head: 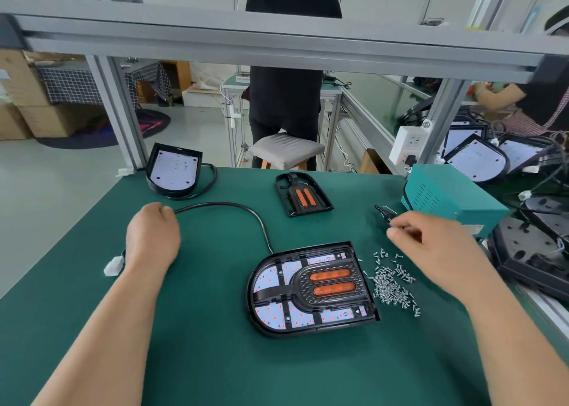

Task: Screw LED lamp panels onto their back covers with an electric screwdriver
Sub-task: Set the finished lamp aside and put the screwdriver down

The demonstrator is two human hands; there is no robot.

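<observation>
Two hands: left hand (pixel 152 236) grips the thin black cable (pixel 234 205); right hand (pixel 431 245) too blurry to tell, small silver screws (pixel 391 285) heaped just beside it.

green bench (pixel 215 368) | lamp assembly (pixel 311 288) | cable (pixel 246 211) | screw pile (pixel 391 285) | spare panel (pixel 303 195) | second cover (pixel 174 168) | teal box (pixel 452 196)

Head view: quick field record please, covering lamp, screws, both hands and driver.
lamp: lamp assembly, panel seated in black cover, centre
screws: loose screw pile, just right of the lamp
left hand: left hand grips the black cable
right hand: right hand beyond the screws; fingers blurred, hold unclear
driver: none clearly identifiable
spare: second panel, far side
</observation>
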